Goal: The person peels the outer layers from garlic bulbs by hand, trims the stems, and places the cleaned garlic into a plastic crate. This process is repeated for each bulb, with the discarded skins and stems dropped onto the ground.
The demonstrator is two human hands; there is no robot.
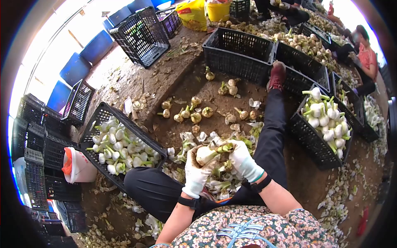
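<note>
In front of my lap, my left hand [197, 170], in a white work glove, is wrapped round a garlic bulb [205, 156]. The bulb's green stem points to the right. My right hand [244, 159], gloved too, closes on the stem end [225, 148]. Peeled skins and leaves [221, 186] lie below both hands. Beyond them, several untrimmed bulbs [196, 117] rest on the brown ground. To the left, a black crate [153, 142] holds many white bulbs [120, 144].
At the right is another black crate [310, 144] filled with white garlic. Large black crates [240, 62] stand ahead near a garlic heap [306, 43]. A person [367, 60] sits at the upper right. A white bucket [80, 165] is at the left.
</note>
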